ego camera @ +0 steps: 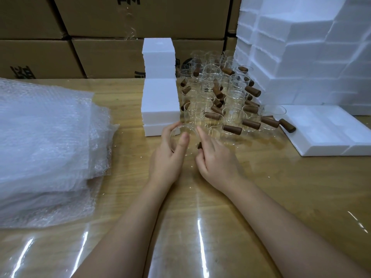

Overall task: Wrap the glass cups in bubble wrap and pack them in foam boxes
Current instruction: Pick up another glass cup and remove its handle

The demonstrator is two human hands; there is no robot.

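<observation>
Both my hands hold one clear glass cup (187,133) with a brown wooden handle at the middle of the table. My left hand (170,155) curls round the cup's left side, thumb on the glass. My right hand (214,157) grips the right side at the handle, which peeks out dark between the fingers. Behind it stand several more glass cups (220,91) with wooden handles, stacked in a cluster. A thick pile of bubble wrap (44,141) lies at the left. White foam boxes (160,97) are stacked just left of the cups.
A flat foam tray (321,129) lies at the right, below a tall wall of foam boxes (301,53). Cardboard cartons (90,37) line the back. The wooden table (200,217) has a glossy clear cover.
</observation>
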